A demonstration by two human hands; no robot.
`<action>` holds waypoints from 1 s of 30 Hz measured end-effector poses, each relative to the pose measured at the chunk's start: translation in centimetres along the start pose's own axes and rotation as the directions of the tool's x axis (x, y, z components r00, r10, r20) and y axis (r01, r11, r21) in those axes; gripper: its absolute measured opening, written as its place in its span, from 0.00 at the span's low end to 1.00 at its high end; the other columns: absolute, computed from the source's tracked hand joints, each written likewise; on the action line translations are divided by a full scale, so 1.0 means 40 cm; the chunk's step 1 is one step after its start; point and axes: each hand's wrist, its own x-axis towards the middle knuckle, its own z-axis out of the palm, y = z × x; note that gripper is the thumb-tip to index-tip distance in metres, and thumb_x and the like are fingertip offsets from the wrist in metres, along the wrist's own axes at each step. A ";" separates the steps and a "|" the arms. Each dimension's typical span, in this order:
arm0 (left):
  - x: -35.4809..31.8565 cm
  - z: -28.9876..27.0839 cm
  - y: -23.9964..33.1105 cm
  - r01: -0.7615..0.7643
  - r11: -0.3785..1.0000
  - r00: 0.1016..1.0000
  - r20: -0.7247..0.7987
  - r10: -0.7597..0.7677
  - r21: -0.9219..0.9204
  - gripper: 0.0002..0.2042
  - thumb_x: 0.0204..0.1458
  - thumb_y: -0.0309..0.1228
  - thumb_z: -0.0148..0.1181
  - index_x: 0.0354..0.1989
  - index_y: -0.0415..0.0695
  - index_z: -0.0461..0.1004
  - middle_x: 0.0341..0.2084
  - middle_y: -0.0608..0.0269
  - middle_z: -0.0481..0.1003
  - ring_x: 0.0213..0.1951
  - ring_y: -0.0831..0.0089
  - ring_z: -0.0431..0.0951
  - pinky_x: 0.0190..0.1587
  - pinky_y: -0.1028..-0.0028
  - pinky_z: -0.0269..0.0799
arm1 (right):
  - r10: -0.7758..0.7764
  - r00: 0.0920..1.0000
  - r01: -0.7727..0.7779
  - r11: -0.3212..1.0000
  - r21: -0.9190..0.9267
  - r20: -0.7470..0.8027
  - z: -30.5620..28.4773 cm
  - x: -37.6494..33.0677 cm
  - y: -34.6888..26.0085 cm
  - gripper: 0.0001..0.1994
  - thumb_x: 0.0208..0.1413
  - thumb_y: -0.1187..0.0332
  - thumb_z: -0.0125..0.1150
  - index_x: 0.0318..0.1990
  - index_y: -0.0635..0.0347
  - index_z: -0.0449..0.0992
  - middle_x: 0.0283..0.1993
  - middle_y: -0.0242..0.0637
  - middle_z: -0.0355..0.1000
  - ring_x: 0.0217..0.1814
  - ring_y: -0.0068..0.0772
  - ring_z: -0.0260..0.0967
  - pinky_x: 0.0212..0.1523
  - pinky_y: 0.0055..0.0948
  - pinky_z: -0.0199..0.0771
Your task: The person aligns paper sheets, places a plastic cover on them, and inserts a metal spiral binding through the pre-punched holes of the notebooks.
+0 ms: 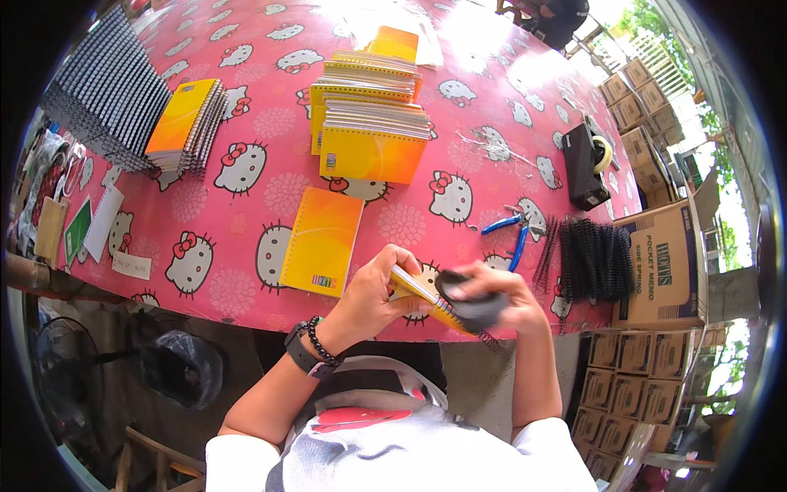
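Observation:
Near the table's front edge, my left hand (370,297) pinches a yellow notebook (420,287) by its end and keeps it tilted, edge up. A dark coil (490,339) sticks out past the notebook's lower right end. My right hand (515,297), smeared by motion, grips a dark rounded object (474,310) against the notebook's edge; its kind is not clear. Just left of my hands a single yellow-orange notebook (323,241) lies flat. Beyond it stand stacks of yellow notebooks (370,146) with punched edges.
Blue-handled pliers (518,238) and a heap of black spiral coils (594,261) lie to the right. A black tape dispenser (584,168) and a cardboard box (660,266) stand there too. Coil-bound notebooks (187,123) sit far left, beside a tall stack (106,82).

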 end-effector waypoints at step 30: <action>0.010 0.030 0.028 -0.141 0.959 0.989 -0.002 0.146 0.244 0.14 0.45 0.23 0.63 0.37 0.41 0.63 0.29 0.64 0.69 0.30 0.82 0.71 0.33 0.80 0.70 | -0.305 0.934 0.090 0.709 -0.700 -0.188 0.128 0.053 -0.077 0.20 0.41 0.61 0.68 0.42 0.59 0.74 0.46 0.42 0.69 0.43 0.37 0.67 0.45 0.32 0.68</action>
